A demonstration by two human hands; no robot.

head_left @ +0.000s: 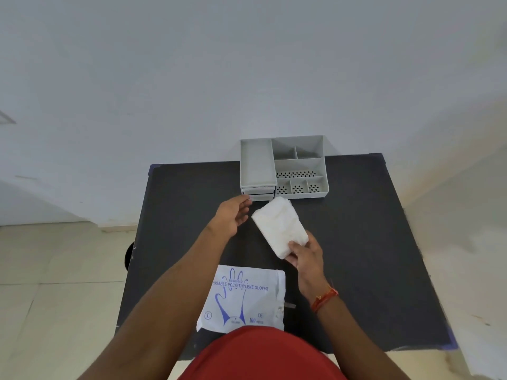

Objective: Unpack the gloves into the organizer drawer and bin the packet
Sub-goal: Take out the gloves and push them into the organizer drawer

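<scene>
My right hand (pixel 304 256) grips the near end of a white folded stack of gloves (pixel 279 226), held above the black table. My left hand (pixel 233 215) is open, its fingertips close to the front of the lowest drawer (pixel 260 198) of the grey organizer (pixel 284 167); whether they touch it I cannot tell. The white glove packet (pixel 244 297), printed in blue with a hand outline, lies flat on the table near my body.
The black table (pixel 370 242) stands against a white wall. The organizer sits at its far edge, with several open compartments on top. A dark round object (pixel 129 255) shows on the floor just left of the table.
</scene>
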